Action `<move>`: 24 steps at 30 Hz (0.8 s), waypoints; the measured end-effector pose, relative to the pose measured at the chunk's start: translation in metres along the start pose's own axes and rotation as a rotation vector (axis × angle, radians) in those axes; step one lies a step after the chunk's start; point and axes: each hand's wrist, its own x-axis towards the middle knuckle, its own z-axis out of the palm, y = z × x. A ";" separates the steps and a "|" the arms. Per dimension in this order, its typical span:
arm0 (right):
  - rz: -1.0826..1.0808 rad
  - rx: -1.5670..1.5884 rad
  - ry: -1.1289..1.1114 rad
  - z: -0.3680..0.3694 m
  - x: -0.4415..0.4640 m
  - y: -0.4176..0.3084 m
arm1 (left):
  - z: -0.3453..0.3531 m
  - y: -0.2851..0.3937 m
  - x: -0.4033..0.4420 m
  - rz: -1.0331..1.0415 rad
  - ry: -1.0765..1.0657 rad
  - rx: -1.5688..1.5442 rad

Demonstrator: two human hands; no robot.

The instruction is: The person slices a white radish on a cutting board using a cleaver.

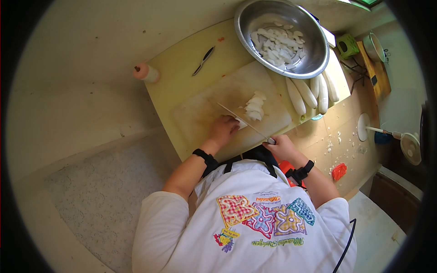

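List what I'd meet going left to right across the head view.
Pink-topped white bottle, slim black-and-silver tool, bare left hand, row of white vegetable slices, long whole white vegetables, pale standing fan.

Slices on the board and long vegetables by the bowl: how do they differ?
The slices are cut, short pieces; the long vegetables look whole. The slices lie in an overlapping row on the board; the long vegetables lie off it, beside the bowl. Both are white.
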 end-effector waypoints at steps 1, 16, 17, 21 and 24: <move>0.001 0.000 -0.001 0.000 0.000 0.000 | 0.000 0.000 0.000 -0.001 0.000 -0.001; 0.185 -0.059 -0.120 -0.005 0.011 -0.009 | 0.001 0.002 0.001 0.020 -0.005 0.000; 0.171 -0.063 -0.125 -0.004 0.012 -0.009 | 0.001 0.002 0.001 0.009 -0.001 0.005; 0.182 -0.095 -0.147 -0.005 0.017 -0.009 | 0.000 0.007 0.002 -0.019 0.007 0.001; 0.102 -0.123 -0.142 -0.006 0.021 -0.004 | 0.002 0.004 0.002 -0.042 -0.017 -0.028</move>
